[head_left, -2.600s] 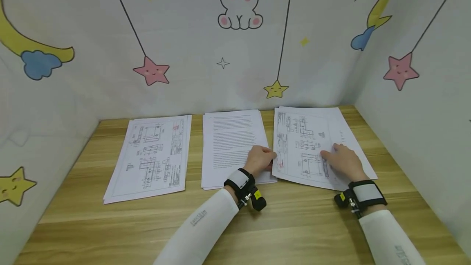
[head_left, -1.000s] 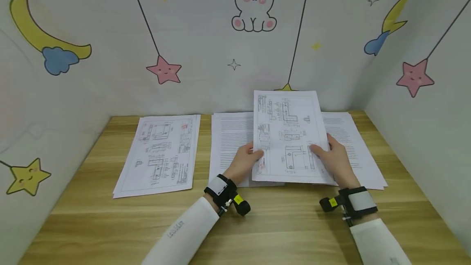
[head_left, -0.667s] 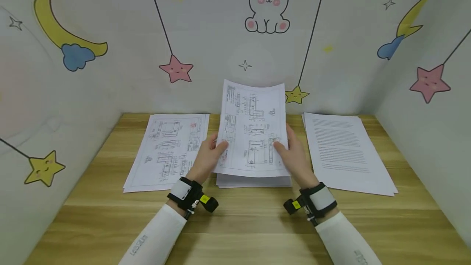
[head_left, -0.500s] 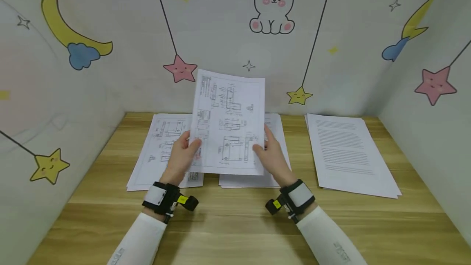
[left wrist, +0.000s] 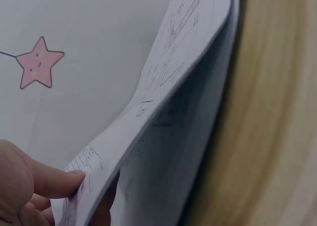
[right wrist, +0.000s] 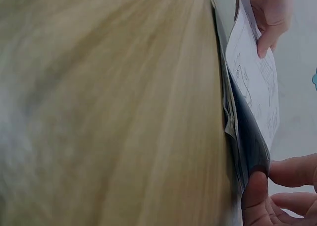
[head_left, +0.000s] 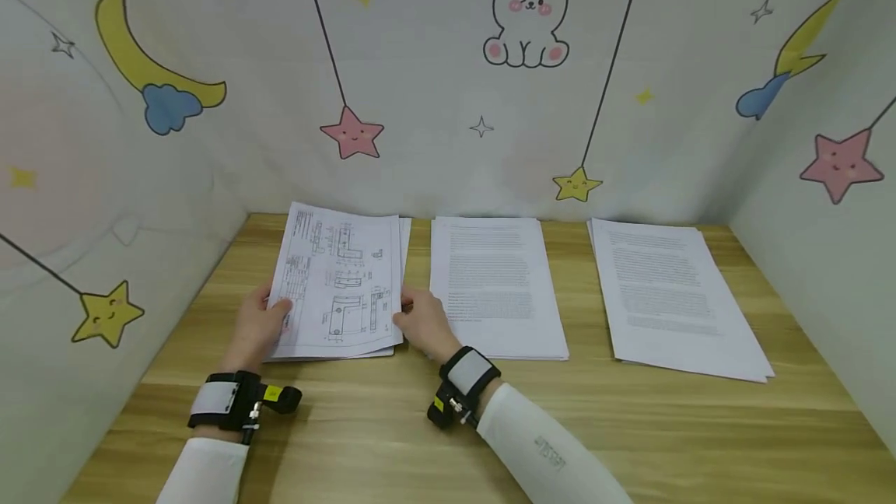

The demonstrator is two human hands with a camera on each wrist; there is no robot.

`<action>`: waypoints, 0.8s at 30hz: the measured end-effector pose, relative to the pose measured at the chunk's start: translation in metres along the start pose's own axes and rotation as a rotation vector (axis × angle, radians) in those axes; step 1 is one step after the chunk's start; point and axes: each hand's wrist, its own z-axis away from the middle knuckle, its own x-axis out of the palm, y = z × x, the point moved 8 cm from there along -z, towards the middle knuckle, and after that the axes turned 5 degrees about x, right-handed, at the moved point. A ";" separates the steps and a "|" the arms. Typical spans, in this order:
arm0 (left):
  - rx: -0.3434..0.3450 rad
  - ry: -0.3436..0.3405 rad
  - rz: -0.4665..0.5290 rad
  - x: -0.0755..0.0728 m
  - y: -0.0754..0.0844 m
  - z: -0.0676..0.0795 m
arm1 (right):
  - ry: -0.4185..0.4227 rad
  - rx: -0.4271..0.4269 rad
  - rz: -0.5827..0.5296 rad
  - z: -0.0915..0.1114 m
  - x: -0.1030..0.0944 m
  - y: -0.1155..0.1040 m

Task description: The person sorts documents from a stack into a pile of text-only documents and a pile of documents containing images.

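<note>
Paper printed with a technical drawing (head_left: 346, 278) lies at a slight tilt over the left paper stack (head_left: 406, 236), whose right edge peeks out beneath. My left hand (head_left: 253, 327) pinches the drawing's left edge, thumb on top, as the left wrist view also shows. At the opposite edge my right hand (head_left: 428, 325) pinches the paper between thumb and fingers (right wrist: 292, 171). The left wrist view shows the drawing (left wrist: 163, 82) bowed, with a dark gap between it and the paper below. How many sheets are held, I cannot tell.
A stack of text pages (head_left: 490, 286) lies in the middle of the wooden table (head_left: 392, 442). Another text stack (head_left: 665, 294) sits at the right, its sheets slightly fanned. White walls with cartoon prints (head_left: 530, 6) enclose the table's back and sides.
The drawing has been lifted off the right stack, carried leftward in both hands past the middle stack, and lowered over the left stack. Text pages now show on the right stack.
</note>
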 end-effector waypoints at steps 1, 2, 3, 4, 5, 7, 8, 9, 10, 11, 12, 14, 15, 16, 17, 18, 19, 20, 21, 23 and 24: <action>0.003 0.013 -0.027 -0.001 -0.003 -0.001 | -0.003 0.001 0.029 0.000 0.003 0.000; 0.000 0.029 -0.060 -0.002 -0.005 -0.002 | -0.011 0.002 0.057 0.001 0.005 0.000; -0.001 0.046 -0.085 -0.003 -0.007 -0.003 | -0.020 0.001 0.078 0.001 0.007 0.000; 0.006 0.070 -0.130 -0.005 -0.007 -0.004 | -0.030 -0.001 0.093 0.002 0.007 0.000; 0.010 0.095 -0.173 -0.007 -0.008 -0.004 | -0.045 0.002 0.096 0.002 0.007 0.000; 0.021 0.148 -0.261 -0.012 -0.005 -0.004 | -0.073 0.003 0.088 0.005 0.003 0.001; 0.031 0.176 -0.312 -0.015 -0.003 -0.004 | -0.084 0.004 0.077 0.006 -0.001 0.002; 0.051 0.205 -0.362 -0.017 0.001 -0.004 | -0.094 0.004 0.053 0.008 -0.006 0.003; 0.075 0.232 -0.415 -0.019 0.006 -0.003 | -0.097 0.007 0.030 0.009 -0.013 0.004; 0.100 0.256 -0.449 -0.020 0.012 -0.002 | -0.092 0.002 0.011 0.010 -0.022 0.005; 0.127 0.275 -0.480 -0.020 0.019 0.000 | -0.079 -0.006 -0.004 0.011 -0.032 0.007; 0.179 0.293 -0.499 -0.016 0.034 0.004 | -0.042 -0.028 -0.025 0.013 -0.054 0.011; 0.207 0.290 -0.481 -0.012 0.043 0.006 | -0.018 -0.033 -0.026 0.015 -0.066 0.015; 0.234 0.283 -0.458 -0.006 0.051 0.007 | 0.013 -0.044 -0.017 0.016 -0.079 0.019; 0.262 0.273 -0.433 0.001 0.060 0.009 | 0.044 -0.052 -0.007 0.017 -0.091 0.025; 0.290 0.255 -0.401 0.010 0.068 0.011 | 0.072 -0.055 0.005 0.019 -0.104 0.032; 0.324 0.243 -0.365 0.019 0.078 0.012 | 0.100 -0.060 0.020 0.022 -0.116 0.038; 0.359 0.234 -0.339 0.029 0.087 0.014 | 0.122 -0.060 0.034 0.024 -0.129 0.045; 0.396 0.231 -0.324 0.040 0.096 0.016 | 0.141 -0.050 0.051 0.027 -0.141 0.052; 0.460 0.210 -0.306 0.065 0.114 0.020 | 0.182 -0.029 0.092 0.034 -0.165 0.067; 0.490 0.190 -0.291 0.080 0.123 0.023 | 0.200 -0.013 0.109 0.037 -0.178 0.075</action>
